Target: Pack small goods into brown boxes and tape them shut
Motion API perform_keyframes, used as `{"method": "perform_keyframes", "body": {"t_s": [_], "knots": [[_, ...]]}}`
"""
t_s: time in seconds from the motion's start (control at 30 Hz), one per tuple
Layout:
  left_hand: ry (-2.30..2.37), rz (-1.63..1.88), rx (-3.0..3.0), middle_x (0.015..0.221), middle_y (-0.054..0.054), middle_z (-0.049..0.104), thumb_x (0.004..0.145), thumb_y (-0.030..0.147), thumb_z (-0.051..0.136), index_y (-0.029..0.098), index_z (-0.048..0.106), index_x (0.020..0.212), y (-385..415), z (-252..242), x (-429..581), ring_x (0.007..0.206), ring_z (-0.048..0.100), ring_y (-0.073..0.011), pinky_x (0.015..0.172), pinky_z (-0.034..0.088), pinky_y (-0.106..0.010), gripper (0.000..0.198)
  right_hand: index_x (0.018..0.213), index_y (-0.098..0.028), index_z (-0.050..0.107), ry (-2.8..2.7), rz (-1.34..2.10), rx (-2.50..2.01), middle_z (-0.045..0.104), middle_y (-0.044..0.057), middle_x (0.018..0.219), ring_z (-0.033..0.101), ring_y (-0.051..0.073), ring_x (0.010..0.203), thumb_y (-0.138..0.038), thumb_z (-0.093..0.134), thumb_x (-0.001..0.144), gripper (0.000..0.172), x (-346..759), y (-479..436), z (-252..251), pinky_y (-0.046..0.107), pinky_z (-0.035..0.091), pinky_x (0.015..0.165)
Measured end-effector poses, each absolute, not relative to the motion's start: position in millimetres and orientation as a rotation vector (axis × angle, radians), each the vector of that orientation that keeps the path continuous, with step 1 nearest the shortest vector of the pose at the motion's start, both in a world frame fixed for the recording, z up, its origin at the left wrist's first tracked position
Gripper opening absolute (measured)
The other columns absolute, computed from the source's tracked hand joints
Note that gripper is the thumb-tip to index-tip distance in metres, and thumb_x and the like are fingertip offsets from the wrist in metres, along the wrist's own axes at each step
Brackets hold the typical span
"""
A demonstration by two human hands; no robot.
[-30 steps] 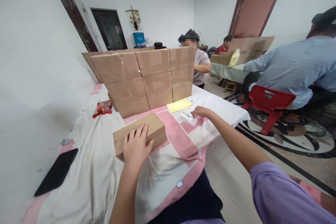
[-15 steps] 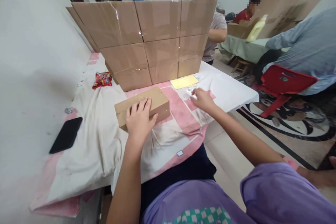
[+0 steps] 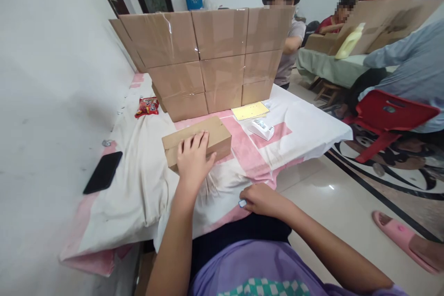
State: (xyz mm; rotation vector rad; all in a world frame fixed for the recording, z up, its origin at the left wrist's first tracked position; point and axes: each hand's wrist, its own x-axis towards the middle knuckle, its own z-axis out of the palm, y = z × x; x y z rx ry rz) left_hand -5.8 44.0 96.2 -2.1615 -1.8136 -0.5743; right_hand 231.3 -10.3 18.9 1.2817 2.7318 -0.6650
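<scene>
A small closed cardboard box (image 3: 218, 132) lies on the cloth in front of me. My left hand (image 3: 194, 157) holds it, fingers bent over the top and thumb against the near side. At the near edge of the table, my right hand (image 3: 260, 201) is closed, its fingertips at a small white label with a blue border (image 3: 242, 203). It appears pinched between thumb and finger, though the fingers partly hide the contact. A small white dispenser (image 3: 262, 130) sits to the right of the box, untouched. Behind it lies a yellow sheet (image 3: 250, 111).
A wall of taped cardboard boxes (image 3: 222, 71) stands at the back of the table. On the left are a red snack packet (image 3: 147, 107) and a black phone (image 3: 103, 173). Beyond the table are co-workers, a red chair (image 3: 395, 113) and a yellow bottle (image 3: 350, 42).
My right hand has let go of the white dispenser and come back to the label at the table edge. My left hand stays on the box. The view has shifted slightly.
</scene>
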Motion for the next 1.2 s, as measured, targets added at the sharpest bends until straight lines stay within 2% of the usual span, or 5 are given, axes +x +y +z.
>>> {"method": "perform_keyframes", "body": {"t_s": [0.27,0.4,0.63,0.93,1.2], "knots": [[-1.819,-0.61,-2.157,0.151,-0.008,0.055,0.091,0.036,0.055,0.021,0.046,0.149,44.0,95.1,-4.2,0.134,0.047,-0.0328,0.114,0.032,-0.051,0.061,0.076,-0.019,0.062,2.831,-0.931,1.36,0.064,0.0,0.071,0.056,0.014,0.066,-0.017,0.058,0.088,0.013,237.2,-4.3,27.7,0.025,0.033,0.059],[-1.817,-0.62,-2.162,0.152,-0.009,0.054,0.091,0.036,0.055,0.021,0.046,0.149,44.8,94.3,-4.9,0.136,0.047,-0.0325,0.115,0.031,-0.052,0.061,0.074,-0.019,0.058,2.883,-1.355,1.855,0.056,-0.002,0.065,0.051,0.014,0.061,-0.038,0.059,0.09,0.025,248.0,40.3,59.6,0.025,0.037,0.058],[-1.839,-0.612,-2.168,0.154,-0.007,0.052,0.091,0.036,0.056,0.022,0.044,0.151,40.9,95.2,-2.3,0.138,0.046,-0.0316,0.117,0.031,-0.053,0.062,0.083,-0.015,0.06,2.666,-1.173,2.306,0.052,-0.001,0.067,0.043,0.009,0.057,-0.043,0.056,0.096,0.031,249.9,190.4,121.0,0.022,0.033,0.051],[-1.853,-0.63,-2.145,0.158,-0.001,0.047,0.095,0.034,0.052,0.025,0.041,0.154,34.3,86.3,3.0,0.142,0.044,-0.0308,0.119,0.025,-0.055,0.061,0.126,-0.014,0.062,1.997,-0.831,2.443,0.066,0.01,0.122,0.068,0.021,0.101,-0.036,0.064,0.098,0.035,251.8,344.3,111.0,0.04,0.06,0.085],[-1.817,-0.587,-2.081,0.152,0.001,0.054,0.094,0.035,0.053,0.027,0.032,0.158,49.4,88.5,-1.5,0.136,0.05,-0.0304,0.114,0.03,-0.053,0.068,0.084,-0.009,0.069,1.799,-0.632,2.538,0.069,0.012,0.082,0.066,0.027,0.084,-0.038,0.087,0.073,0.036,298.2,399.0,66.0,0.034,0.05,0.068]]}}
